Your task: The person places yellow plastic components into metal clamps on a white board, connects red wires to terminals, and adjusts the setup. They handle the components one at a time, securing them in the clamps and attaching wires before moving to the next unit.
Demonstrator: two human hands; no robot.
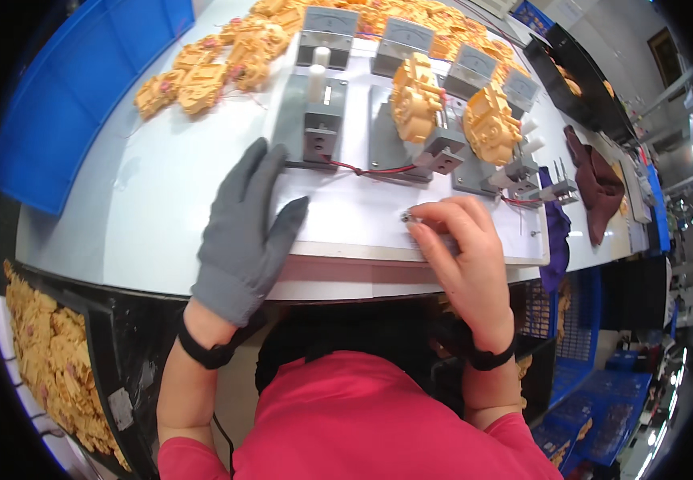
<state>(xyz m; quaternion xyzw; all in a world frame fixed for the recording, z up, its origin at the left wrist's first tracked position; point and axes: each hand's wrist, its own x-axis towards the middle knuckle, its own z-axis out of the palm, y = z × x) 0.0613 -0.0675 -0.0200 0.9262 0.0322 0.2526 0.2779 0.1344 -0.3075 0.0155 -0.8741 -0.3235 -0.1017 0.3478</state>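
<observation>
My left hand wears a grey glove and rests at the front left of a white board, fingers stretched out and holding nothing. Its fingertips lie beside the leftmost grey metal fixture, which carries two white pegs. Over the board's front part, my bare right hand pinches a small shiny metal piece between thumb and forefinger; its exact kind is too small to tell. Beyond that hand, one yellow plastic housing is mounted upright on the middle fixture, and another housing on the fixture to its right.
Several dial meters stand behind the fixtures, and red and black wires run between them. Yellow housings are heaped at the back. A blue bin stands left, a purple cloth right. Below left, a black crate holds more housings.
</observation>
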